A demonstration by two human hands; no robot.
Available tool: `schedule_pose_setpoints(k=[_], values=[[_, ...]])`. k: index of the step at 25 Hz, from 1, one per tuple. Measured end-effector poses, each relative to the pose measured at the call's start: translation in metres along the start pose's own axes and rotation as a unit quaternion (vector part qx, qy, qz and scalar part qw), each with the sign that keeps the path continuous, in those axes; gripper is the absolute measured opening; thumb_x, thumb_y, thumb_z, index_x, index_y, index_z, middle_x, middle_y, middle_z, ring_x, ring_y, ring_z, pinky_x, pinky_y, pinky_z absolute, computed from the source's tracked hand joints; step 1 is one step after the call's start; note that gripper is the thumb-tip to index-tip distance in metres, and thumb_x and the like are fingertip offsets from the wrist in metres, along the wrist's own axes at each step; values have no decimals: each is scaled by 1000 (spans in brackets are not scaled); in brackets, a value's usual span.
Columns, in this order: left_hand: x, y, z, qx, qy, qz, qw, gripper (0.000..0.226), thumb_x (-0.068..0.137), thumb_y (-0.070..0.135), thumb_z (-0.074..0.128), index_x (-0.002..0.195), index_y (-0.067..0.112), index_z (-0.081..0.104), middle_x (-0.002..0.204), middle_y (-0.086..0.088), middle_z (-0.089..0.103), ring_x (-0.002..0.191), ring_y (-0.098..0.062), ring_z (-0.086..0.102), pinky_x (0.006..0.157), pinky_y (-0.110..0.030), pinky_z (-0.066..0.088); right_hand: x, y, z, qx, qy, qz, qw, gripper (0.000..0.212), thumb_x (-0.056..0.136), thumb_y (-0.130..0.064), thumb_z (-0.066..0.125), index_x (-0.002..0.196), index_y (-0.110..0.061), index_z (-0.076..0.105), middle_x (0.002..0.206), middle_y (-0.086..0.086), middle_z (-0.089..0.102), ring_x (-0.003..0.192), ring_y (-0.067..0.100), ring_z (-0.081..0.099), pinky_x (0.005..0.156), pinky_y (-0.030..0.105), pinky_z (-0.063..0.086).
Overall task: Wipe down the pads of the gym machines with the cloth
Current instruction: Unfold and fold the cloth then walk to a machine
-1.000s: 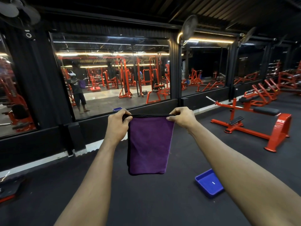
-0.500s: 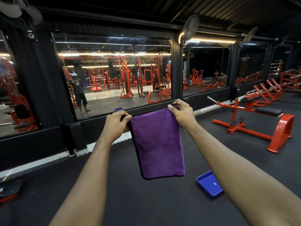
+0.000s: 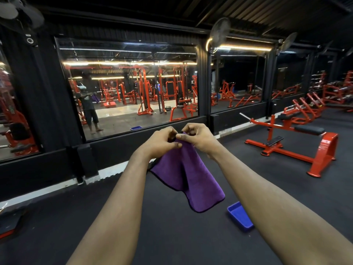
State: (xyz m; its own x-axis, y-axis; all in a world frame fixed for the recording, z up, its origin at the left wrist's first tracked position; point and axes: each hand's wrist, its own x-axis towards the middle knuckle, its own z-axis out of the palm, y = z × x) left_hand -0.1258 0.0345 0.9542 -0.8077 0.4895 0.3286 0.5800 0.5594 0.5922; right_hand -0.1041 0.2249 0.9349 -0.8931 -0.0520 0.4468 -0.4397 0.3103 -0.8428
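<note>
A purple cloth (image 3: 188,174) with a dark hem hangs in front of me, folded over on itself. My left hand (image 3: 161,142) and my right hand (image 3: 197,137) are close together at its top, and both pinch the upper edge. To the right stands a red gym machine (image 3: 298,148) with a black pad (image 3: 309,129), well beyond my reach. More red machines with black pads (image 3: 305,109) line the far right.
A blue tray (image 3: 241,217) lies on the black rubber floor just right of the cloth. Large wall mirrors (image 3: 129,87) reflect red machines and a standing person. A dark object with a red edge (image 3: 9,222) sits at the left floor edge.
My hands have come together, bringing the cloth's top corners to each other. The cloth, spread flat before, now hangs folded and bunched.
</note>
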Motion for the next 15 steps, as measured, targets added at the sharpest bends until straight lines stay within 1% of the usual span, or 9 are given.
schedule_pose_setpoints(k=[2, 3, 4, 6, 8, 9, 11, 13, 15], values=[[5, 2, 4, 47, 9, 1, 999, 15, 89, 27, 74, 92, 19, 62, 86, 0, 65, 80, -16, 59, 68, -30, 47, -5, 8, -4, 29, 12, 8, 999, 21, 83, -25, 83, 86, -14, 66, 67, 0, 68, 65, 10, 61, 59, 26, 48], [6, 4, 6, 57, 21, -1, 998, 14, 91, 23, 71, 88, 17, 60, 82, 0, 63, 76, -15, 55, 63, -28, 43, -9, 12, -8, 44, 11, 17, 999, 21, 83, -23, 83, 89, -13, 65, 69, 0, 68, 68, 10, 62, 60, 26, 48], [6, 5, 7, 57, 41, -1, 998, 14, 93, 20, 68, 88, 14, 57, 81, 0, 61, 73, -14, 53, 60, -28, 40, -12, 15, -12, 54, -1, 30, 998, 20, 84, -19, 82, 92, -12, 65, 72, 1, 69, 72, 11, 64, 62, 25, 50], [5, 12, 9, 35, 86, 0, 996, 11, 97, 15, 60, 90, 12, 52, 80, 0, 58, 70, -13, 49, 58, -27, 36, -19, 19, -15, 46, -61, 68, 995, 19, 86, -13, 79, 99, -8, 67, 85, 5, 71, 81, 13, 65, 67, 24, 52], [6, 19, 9, 22, 112, 5, 993, 10, 99, 9, 53, 92, 13, 48, 82, 1, 56, 72, -11, 49, 58, -23, 35, -24, 22, -15, 24, -116, 88, 989, 18, 88, -11, 75, 103, -3, 70, 92, 7, 70, 82, 12, 61, 66, 21, 47], [6, 23, 8, 19, 118, 12, 993, 11, 99, 6, 50, 93, 13, 46, 84, 1, 56, 74, -9, 49, 58, -19, 35, -24, 23, -13, 18, -118, 92, 989, 14, 90, -11, 73, 101, -4, 72, 92, 7, 69, 80, 11, 59, 66, 20, 46], [6, 25, 6, 5, 141, 22, 990, 12, 100, 2, 46, 96, 13, 44, 84, 2, 55, 75, -9, 49, 58, -11, 36, -19, 23, -10, 13, -79, 92, 993, 6, 94, -11, 67, 91, -12, 72, 88, 4, 68, 80, 10, 59, 74, 25, 47], [5, 23, 2, -14, 175, 16, 984, 9, 100, 4, 45, 100, 13, 46, 85, 3, 56, 76, -10, 51, 60, -11, 37, -12, 21, -6, 17, -23, 86, 996, 14, 97, -13, 62, 85, -16, 69, 86, 1, 67, 85, 14, 60, 82, 32, 48], [5, 21, 0, -19, 193, 11, 981, 5, 102, 11, 47, 103, 15, 49, 89, 4, 58, 77, -7, 52, 62, -13, 38, -9, 18, -2, 15, 3, 68, 998, 14, 101, -17, 60, 89, -15, 67, 82, -1, 67, 80, 12, 60, 76, 29, 48]])
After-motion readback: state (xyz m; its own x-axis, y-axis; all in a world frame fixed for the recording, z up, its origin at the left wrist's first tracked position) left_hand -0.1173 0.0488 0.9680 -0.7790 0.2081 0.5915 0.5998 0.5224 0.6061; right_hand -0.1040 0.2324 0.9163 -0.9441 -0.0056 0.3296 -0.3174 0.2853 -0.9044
